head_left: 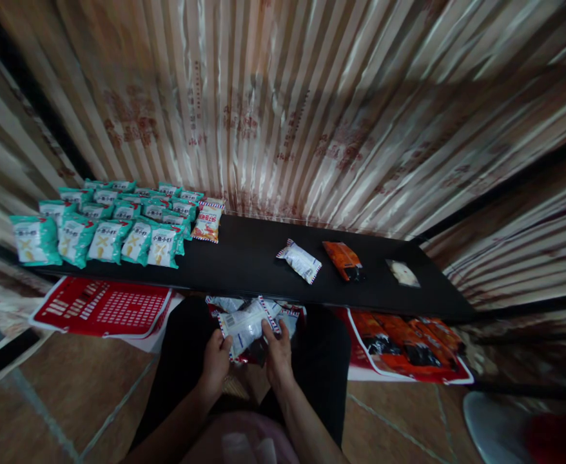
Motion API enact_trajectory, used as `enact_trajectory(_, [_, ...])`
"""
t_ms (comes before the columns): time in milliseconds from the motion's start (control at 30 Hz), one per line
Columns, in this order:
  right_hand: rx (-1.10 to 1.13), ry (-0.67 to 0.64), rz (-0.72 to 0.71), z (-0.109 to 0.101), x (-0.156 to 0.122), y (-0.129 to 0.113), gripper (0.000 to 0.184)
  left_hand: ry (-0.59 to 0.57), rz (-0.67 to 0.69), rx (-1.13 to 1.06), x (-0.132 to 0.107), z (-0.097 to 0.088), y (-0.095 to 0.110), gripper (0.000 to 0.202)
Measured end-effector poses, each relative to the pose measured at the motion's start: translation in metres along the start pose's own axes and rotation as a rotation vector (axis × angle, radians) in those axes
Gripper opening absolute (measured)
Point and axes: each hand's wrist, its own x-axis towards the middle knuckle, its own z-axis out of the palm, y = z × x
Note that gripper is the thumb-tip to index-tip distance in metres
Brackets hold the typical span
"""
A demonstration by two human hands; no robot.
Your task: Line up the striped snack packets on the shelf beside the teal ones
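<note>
Between my knees, a white snack bag with red-and-blue striped ends is gripped from both sides. My left hand pinches its left edge, and my right hand holds its right end with thumb and fingers. Several similar bags lie underneath and behind it, partly hidden by the held one. On the black bench top ahead rests another white bag with striped ends, apart from my hands. An orange packet sits to its right.
Rows of teal-and-white snack bags fill the bench's left end, beside an orange-and-white bag. A small clear packet lies toward the right. Below hang a red basket and one holding orange packets. Striped sheeting stands behind.
</note>
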Motion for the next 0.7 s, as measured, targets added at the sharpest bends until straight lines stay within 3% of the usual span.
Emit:
enact_trajectory(67, [0.153, 0.008, 0.153, 0.007, -0.009, -0.010, 0.055, 0.012, 0.028, 0.003, -0.003, 0.000, 0.003, 0.028])
enact_trajectory(233, [0.255, -0.072, 0.231, 0.019, -0.020, -0.028, 0.036, 0.039, 0.045, 0.024, -0.007, 0.000, 0.011, 0.028])
enact_trajectory(500, [0.307, -0.181, 0.337, 0.027, -0.024, -0.031, 0.045, 0.057, 0.017, -0.046, -0.009, 0.002, 0.020, 0.035])
enact_trajectory(700, [0.354, -0.249, 0.371, 0.027, -0.025, -0.037, 0.041, 0.077, -0.011, -0.110, -0.010, 0.001, 0.023, 0.037])
